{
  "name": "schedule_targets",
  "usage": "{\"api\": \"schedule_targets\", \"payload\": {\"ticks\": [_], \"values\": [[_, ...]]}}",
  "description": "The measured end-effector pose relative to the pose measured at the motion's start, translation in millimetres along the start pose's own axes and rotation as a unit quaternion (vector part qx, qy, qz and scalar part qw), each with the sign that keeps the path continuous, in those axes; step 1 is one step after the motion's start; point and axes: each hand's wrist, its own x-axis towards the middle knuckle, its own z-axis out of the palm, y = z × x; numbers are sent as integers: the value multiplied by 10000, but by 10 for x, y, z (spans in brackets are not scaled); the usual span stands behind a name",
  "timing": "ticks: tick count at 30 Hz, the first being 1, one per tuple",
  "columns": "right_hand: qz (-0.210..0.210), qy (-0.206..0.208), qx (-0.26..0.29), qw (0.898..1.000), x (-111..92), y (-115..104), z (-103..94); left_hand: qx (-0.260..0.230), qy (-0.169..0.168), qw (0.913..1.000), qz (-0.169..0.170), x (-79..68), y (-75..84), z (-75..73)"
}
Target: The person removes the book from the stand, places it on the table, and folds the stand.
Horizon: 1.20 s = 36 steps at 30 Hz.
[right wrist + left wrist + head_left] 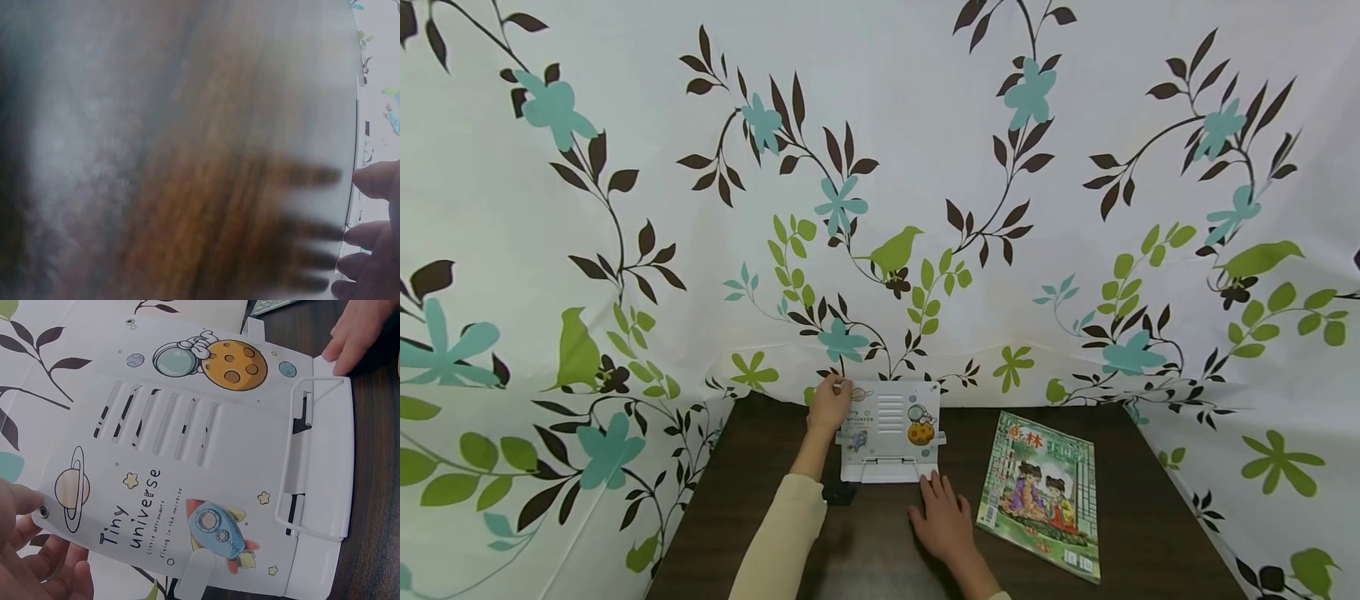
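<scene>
A white book stand (891, 425) printed with planets, a rocket and "Tiny universe" (187, 469) stands propped at the back of the dark wooden table (760, 500). My left hand (829, 406) grips its upper left corner, thumb on the front (19, 500). My right hand (942, 517) lies flat on the table with straight fingers, fingertips (350, 353) touching the stand's front ledge (350, 206). A wire page holder (306, 456) lies across the ledge. The right wrist view is mostly blur.
A colourful magazine (1041, 492) lies flat on the table to the right of my right hand. A small black object (838, 493) sits by my left forearm. A leaf-and-bird patterned cloth (880, 208) hangs behind and at both sides of the table.
</scene>
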Motion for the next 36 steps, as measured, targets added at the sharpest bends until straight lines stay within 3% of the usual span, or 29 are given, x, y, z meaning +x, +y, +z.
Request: {"api": "schedule_targets", "payload": {"ticks": [7,18,30,36], "values": [[-51,-3,120,9999,-2,-26,-9,150,-26,9999,30,21,-11,7],[-160,9,95,9998,12,16,-7,-23,-54,10000,11,3,-11,-17],[-482,202,112,9986,-2,73,-15,-1,-88,9996,284,-33,-27,-48],[-482,152,177,9986,19,90,-45,-10,-137,9997,206,-39,-55,-43]]}}
